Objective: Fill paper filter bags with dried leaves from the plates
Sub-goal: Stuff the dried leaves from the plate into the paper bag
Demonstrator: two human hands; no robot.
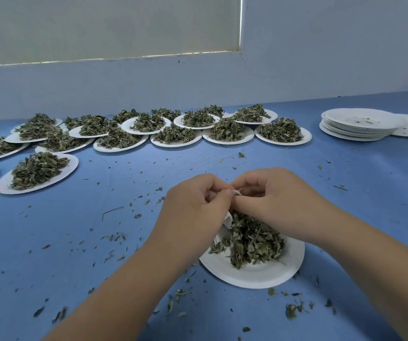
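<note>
Pinching the bag [228, 220], your left hand [194, 207] and right hand [274, 195] meet above the plate [259, 279]. Fingers [219, 195] clamp the bag's top.

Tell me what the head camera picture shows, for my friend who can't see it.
The left hand and right hand pinch a white paper filter bag over a paper plate of dried leaves on a blue table. Behind, many more plates are heaped with leaves, and a stack of nearly empty plates sits far right.

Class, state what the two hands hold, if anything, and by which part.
The left hand and right hand both pinch a paper filter bag at its top edge, above the near plate of dried leaves.
</note>
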